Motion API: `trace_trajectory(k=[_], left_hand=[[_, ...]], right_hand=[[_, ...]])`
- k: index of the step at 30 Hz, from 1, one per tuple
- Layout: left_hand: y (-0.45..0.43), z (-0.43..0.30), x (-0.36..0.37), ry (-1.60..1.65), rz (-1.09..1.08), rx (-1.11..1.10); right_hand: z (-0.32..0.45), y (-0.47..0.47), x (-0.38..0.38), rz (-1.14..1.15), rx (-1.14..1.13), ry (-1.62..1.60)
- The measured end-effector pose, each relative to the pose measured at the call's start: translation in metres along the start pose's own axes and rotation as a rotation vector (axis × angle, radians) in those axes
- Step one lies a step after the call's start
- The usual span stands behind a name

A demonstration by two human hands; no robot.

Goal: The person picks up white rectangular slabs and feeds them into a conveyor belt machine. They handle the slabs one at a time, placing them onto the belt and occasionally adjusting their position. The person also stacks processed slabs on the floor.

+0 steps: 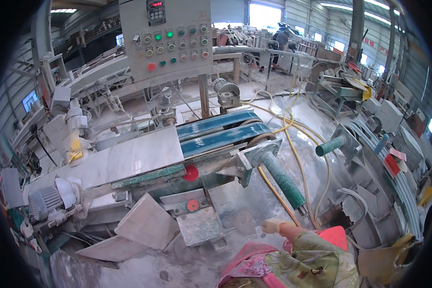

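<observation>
My right hand (pixel 271 226), in what looks like a pale glove, hangs low over the wet floor in front of my pink apron (pixel 250 252). Its fingers are too small and blurred to read, and I see nothing held. My left hand is out of view. Nearest the hand is a green cylindrical bar (pixel 283 180), sticking out from the end of a conveyor. A polished pale slab (pixel 144 153) lies flat on that conveyor, its right end at the two blue belts (pixel 223 138). A red disc (pixel 191 172) is at the conveyor's near side.
A grey control cabinet (pixel 172 46) with lit green buttons stands behind the belts. Yellow hoses (pixel 295 151) cross the floor. A motor (pixel 45 203) is at left, beside leaning slab pieces (pixel 145 221). Another green bar (pixel 330 145) juts out at right. A person (pixel 281 39) stands far back.
</observation>
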State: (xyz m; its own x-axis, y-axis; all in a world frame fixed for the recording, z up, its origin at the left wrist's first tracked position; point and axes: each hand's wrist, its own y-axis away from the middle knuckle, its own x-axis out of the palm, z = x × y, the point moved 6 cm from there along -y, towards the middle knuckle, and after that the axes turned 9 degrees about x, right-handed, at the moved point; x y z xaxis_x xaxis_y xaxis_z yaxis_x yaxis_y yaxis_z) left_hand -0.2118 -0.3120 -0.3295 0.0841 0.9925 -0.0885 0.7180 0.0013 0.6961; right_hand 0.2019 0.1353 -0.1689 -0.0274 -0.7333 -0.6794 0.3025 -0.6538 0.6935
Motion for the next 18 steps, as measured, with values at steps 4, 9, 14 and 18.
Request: trace_trajectory(k=[4, 9, 14, 18], left_hand=[[-0.015, -0.014, 0.010, -0.245, 0.039, 0.049], [-0.023, -0.047, 0.055, -0.442, 0.142, 0.223], [-0.029, -0.105, 0.115, -0.465, 0.238, 0.587], [0.057, -0.176, 0.209, -0.349, 0.346, 0.726]], right_hand=[[-0.044, 0.011, 0.022, -0.040, 0.072, 0.064], [-0.039, 0.005, 0.014, 0.001, 0.085, -0.137], [0.023, -0.042, 0.005, 0.036, 0.028, -0.339], [0.056, -0.015, -0.040, 0.049, 0.053, -0.364]])
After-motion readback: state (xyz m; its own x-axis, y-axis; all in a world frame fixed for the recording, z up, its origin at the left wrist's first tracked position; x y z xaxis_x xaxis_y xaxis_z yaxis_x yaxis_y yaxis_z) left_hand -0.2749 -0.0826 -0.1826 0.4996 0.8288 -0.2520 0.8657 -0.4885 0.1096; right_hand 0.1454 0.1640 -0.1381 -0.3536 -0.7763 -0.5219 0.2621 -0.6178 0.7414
